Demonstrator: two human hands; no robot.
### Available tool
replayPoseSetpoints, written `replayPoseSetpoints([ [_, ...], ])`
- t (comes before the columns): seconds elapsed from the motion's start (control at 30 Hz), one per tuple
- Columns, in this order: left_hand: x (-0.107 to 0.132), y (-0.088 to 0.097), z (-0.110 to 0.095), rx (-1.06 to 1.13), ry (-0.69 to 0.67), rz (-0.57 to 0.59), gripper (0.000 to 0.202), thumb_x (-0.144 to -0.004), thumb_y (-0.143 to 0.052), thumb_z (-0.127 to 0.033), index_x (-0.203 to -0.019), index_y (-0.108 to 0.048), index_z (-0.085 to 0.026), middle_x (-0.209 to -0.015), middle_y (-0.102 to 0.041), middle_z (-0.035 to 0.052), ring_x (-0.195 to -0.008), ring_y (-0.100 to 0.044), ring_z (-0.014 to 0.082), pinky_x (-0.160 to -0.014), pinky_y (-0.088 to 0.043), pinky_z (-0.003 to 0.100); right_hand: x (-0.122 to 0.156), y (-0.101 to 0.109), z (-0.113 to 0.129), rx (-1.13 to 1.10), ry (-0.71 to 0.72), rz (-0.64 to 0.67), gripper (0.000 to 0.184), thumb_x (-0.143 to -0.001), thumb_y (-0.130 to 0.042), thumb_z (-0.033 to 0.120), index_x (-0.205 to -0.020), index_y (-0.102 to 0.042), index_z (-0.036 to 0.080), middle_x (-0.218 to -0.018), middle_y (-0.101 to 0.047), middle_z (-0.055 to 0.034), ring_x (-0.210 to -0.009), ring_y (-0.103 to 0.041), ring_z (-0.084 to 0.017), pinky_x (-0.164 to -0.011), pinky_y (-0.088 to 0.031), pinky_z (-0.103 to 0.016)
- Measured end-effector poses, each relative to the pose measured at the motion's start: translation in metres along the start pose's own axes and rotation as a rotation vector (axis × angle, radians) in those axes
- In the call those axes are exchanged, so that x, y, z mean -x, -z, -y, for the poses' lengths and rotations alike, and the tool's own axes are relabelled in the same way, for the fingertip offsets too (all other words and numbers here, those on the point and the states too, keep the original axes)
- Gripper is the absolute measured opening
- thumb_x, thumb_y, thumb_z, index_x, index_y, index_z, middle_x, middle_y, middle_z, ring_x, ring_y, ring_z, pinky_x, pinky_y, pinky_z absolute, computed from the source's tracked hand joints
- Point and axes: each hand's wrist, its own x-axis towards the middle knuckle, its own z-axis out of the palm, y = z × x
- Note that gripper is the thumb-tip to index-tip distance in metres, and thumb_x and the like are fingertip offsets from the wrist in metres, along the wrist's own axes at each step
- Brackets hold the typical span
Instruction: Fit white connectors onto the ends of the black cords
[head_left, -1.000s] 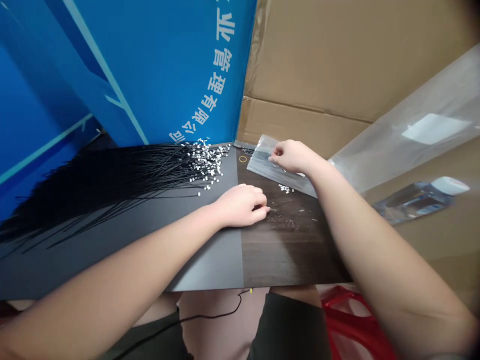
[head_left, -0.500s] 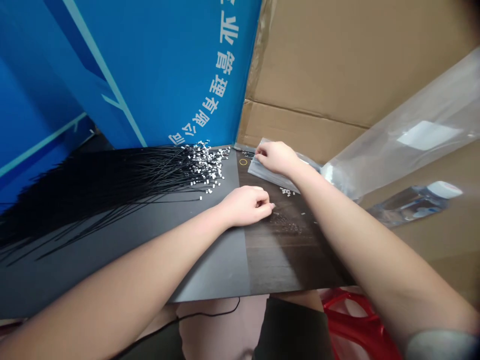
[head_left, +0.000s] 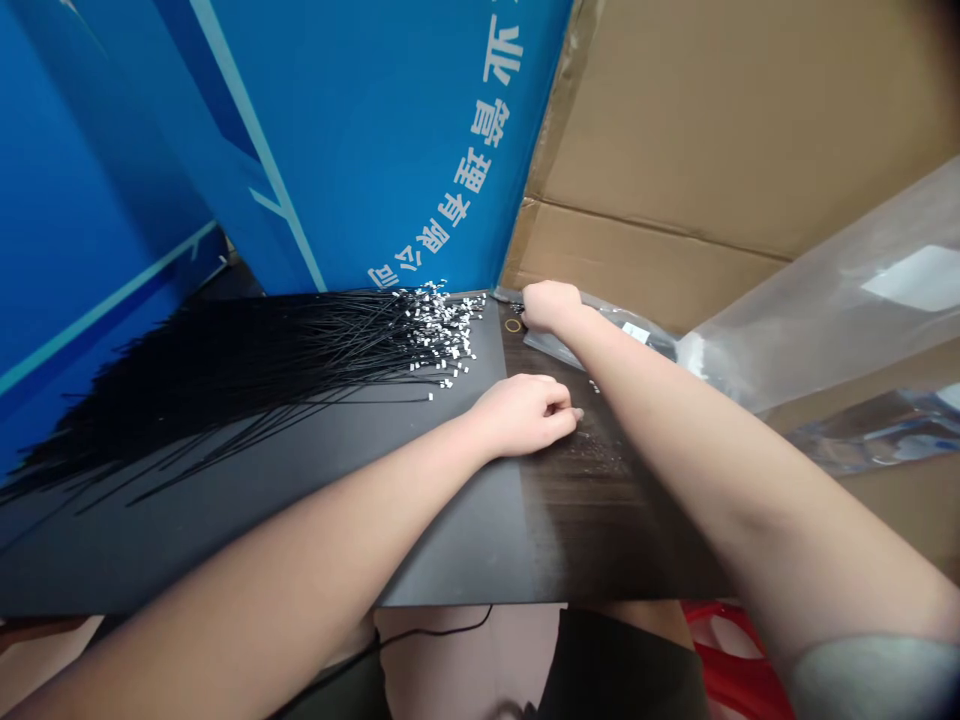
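Note:
My left hand (head_left: pixel 529 415) rests on the table just past the grey mat's edge. Its fingers are curled, thumb and fingertip together; whatever sits in that pinch is too small to make out. Farther back, my right hand (head_left: pixel 551 306) reaches down beside a clear plastic bag (head_left: pixel 551 346), with small dark pieces (head_left: pixel 516 308) at its fingertips. Its fingers curl downward and are mostly hidden, so what they hold does not show. A yellow ring (head_left: pixel 513 325) lies close by. Left of both hands spreads a bundle of black cables (head_left: pixel 300 345) with white connectors (head_left: pixel 442 330).
A blue panel (head_left: pixel 390 130) and a cardboard wall (head_left: pixel 712 120) enclose the back. On the right are clear plastic film (head_left: pixel 825 300) and a bottle (head_left: pixel 885 430). Small clear scraps (head_left: pixel 600 453) dot the dark wood. The grey mat (head_left: pixel 442 540) covers the left.
My right hand has moved left across the bag toward the small dark pieces. My left hand keeps its place and its pinch. The whole view has shifted, so the scene appears farther right.

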Motion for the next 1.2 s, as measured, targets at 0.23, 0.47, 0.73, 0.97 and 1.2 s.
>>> replayPoseSetpoints([
  [0.23,-0.002,-0.003,0.003,0.024,0.031,-0.006,0.034,-0.098,-0.060,-0.045,-0.073,-0.063,-0.021,-0.083,-0.073,0.0034,-0.080,-0.064,0.0206,-0.075,-0.043,0.035,0.009,-0.006,-0.005,-0.052,0.023,-0.048,0.036,-0.095,-0.066,0.018,-0.127,-0.076,0.006,-0.130,-0.076,-0.0294,-0.123,-0.074,-0.038,-0.098,-0.058,-0.042],
  [0.47,-0.003,-0.004,0.006,0.052,0.054,-0.010,0.035,-0.098,-0.061,-0.046,-0.073,-0.063,-0.022,-0.083,-0.073,0.0030,-0.081,-0.064,0.0205,-0.077,-0.045,0.035,0.011,-0.007,-0.014,-0.183,0.000,-0.215,0.031,-0.100,-0.056,0.019,-0.127,-0.070,0.013,-0.133,-0.073,-0.0223,-0.117,-0.072,-0.033,-0.095,-0.054,-0.039],
  [0.73,-0.003,-0.003,0.003,0.093,0.077,-0.023,0.034,-0.097,-0.063,-0.045,-0.074,-0.066,-0.021,-0.081,-0.073,0.0026,-0.079,-0.063,0.0199,-0.074,-0.044,0.034,0.007,-0.004,-0.028,-0.464,-0.026,-0.292,0.012,-0.097,-0.059,0.017,-0.094,-0.071,0.019,-0.109,-0.079,-0.0143,-0.098,-0.069,-0.028,-0.086,-0.050,-0.036],
  [0.97,-0.002,-0.003,0.005,0.136,0.095,-0.068,0.034,-0.097,-0.065,-0.045,-0.073,-0.067,-0.021,-0.078,-0.072,0.0014,-0.075,-0.061,0.0188,-0.072,-0.043,0.033,0.009,0.008,-0.030,-0.728,0.065,-0.543,0.016,-0.097,-0.057,0.011,-0.089,-0.055,0.023,-0.104,-0.077,-0.0119,-0.101,-0.069,-0.027,-0.094,-0.051,-0.042],
  [1.2,-0.002,0.007,0.010,0.168,0.158,-0.469,0.033,-0.100,-0.064,-0.042,-0.076,-0.068,-0.020,-0.082,-0.069,0.0025,-0.081,-0.061,0.0190,-0.078,-0.044,0.033,0.064,0.103,-0.060,-1.443,0.297,-0.992,0.026,-0.100,-0.051,0.004,-0.088,-0.047,0.027,-0.072,-0.069,0.0028,-0.063,-0.060,-0.010,-0.066,-0.044,-0.030],
])
